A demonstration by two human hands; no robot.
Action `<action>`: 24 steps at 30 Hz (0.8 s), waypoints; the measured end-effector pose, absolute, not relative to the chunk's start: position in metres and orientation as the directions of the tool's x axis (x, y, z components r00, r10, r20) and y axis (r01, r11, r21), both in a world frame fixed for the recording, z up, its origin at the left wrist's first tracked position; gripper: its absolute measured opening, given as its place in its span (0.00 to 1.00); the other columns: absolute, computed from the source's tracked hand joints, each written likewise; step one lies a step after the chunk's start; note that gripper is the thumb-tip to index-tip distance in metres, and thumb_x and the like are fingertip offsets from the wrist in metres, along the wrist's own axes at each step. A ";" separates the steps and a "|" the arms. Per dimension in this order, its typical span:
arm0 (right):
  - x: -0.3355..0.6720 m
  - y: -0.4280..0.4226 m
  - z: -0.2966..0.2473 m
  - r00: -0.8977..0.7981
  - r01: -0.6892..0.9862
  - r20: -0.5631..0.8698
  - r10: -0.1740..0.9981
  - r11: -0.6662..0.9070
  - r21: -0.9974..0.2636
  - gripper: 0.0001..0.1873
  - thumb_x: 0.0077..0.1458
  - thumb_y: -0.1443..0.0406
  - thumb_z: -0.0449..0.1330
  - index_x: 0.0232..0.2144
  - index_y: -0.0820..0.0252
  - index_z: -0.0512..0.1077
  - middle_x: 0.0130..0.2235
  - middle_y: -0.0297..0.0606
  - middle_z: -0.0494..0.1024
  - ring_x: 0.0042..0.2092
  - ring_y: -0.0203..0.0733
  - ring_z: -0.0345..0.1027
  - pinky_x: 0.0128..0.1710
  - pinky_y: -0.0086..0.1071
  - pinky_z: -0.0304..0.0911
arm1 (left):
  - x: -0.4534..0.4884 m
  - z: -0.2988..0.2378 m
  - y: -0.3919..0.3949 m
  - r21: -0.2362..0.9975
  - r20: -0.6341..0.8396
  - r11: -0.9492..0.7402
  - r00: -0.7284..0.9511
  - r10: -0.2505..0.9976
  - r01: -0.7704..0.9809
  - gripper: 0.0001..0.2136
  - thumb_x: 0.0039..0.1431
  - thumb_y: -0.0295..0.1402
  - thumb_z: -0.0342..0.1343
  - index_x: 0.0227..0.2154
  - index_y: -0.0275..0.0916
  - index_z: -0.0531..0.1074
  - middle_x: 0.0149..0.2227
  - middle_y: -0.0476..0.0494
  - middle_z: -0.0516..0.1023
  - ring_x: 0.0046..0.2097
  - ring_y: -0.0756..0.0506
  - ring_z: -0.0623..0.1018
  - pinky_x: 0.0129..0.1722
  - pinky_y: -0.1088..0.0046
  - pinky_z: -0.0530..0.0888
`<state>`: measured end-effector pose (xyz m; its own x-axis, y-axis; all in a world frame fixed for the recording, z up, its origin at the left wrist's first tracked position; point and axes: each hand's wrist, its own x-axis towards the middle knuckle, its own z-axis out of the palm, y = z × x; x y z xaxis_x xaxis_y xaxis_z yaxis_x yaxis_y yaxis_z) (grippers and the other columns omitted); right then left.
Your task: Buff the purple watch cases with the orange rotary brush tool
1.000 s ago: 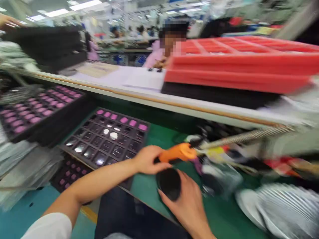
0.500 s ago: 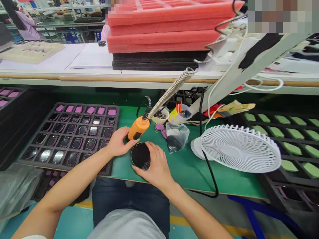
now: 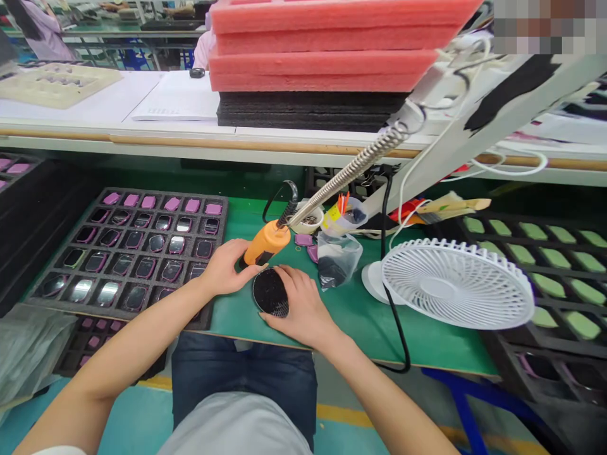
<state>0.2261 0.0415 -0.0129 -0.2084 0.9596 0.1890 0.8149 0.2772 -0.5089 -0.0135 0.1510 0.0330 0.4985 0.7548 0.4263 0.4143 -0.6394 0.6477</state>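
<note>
My left hand [image 3: 228, 268] is closed around the lower part of an orange electric screwdriver [image 3: 268, 243]. Its cord loops behind it, and a coil spring [image 3: 351, 170] runs from its top up to the right. The tool's tip is hidden behind the hand. My right hand [image 3: 306, 306] curls its fingers and thumb round the right side of a round black dish [image 3: 270, 292], whose inside shows a pattern of small pale dots near the front. The dish rests on the green bench [image 3: 332, 328], just right of my left hand.
A foam tray [image 3: 142, 309] of watch-like pieces lies at left. Behind the dish are purple pieces [image 3: 303, 239], a plastic bag [image 3: 337, 259] and a cup [image 3: 353, 216]. A white fan [image 3: 455, 284] and its black cable [image 3: 396, 316] stand right, before trays of green pieces [image 3: 550, 284].
The camera view has shifted slightly. The screwdriver and its spring lean further right, and the round dish appears turned or tilted a little. Both hands keep their holds.
</note>
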 end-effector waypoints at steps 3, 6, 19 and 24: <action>0.229 0.043 -0.016 -0.186 0.809 0.222 0.957 0.278 -0.518 0.54 0.52 0.46 0.75 0.73 0.54 0.60 0.69 0.54 0.72 0.70 0.67 0.67 0.69 0.64 0.66 | -0.014 0.033 0.151 0.651 0.421 -0.631 0.492 0.762 0.422 0.16 0.73 0.49 0.60 0.46 0.40 0.78 0.43 0.39 0.84 0.43 0.41 0.82 0.48 0.62 0.80; 0.226 0.037 -0.018 -0.143 0.809 0.262 0.954 0.265 -0.524 0.54 0.53 0.45 0.74 0.73 0.54 0.59 0.70 0.55 0.71 0.70 0.67 0.67 0.69 0.65 0.67 | -0.014 0.032 0.151 0.651 0.419 -0.629 0.489 0.765 0.424 0.16 0.72 0.49 0.60 0.46 0.40 0.78 0.43 0.39 0.84 0.44 0.40 0.82 0.48 0.62 0.80; 0.204 0.033 -0.016 -0.074 0.780 0.333 0.940 0.263 -0.567 0.56 0.51 0.40 0.75 0.72 0.54 0.60 0.71 0.56 0.71 0.70 0.69 0.66 0.69 0.67 0.67 | -0.015 0.035 0.152 0.629 0.470 -0.657 0.471 0.747 0.415 0.17 0.74 0.50 0.58 0.44 0.40 0.78 0.41 0.41 0.83 0.42 0.42 0.82 0.47 0.64 0.79; 0.204 0.033 -0.015 -0.056 0.782 0.337 0.940 0.251 -0.571 0.55 0.52 0.42 0.76 0.72 0.55 0.60 0.71 0.56 0.70 0.71 0.68 0.66 0.70 0.66 0.67 | -0.016 0.038 0.152 0.619 0.493 -0.664 0.451 0.744 0.420 0.17 0.74 0.50 0.59 0.42 0.40 0.76 0.40 0.42 0.83 0.40 0.43 0.81 0.44 0.65 0.78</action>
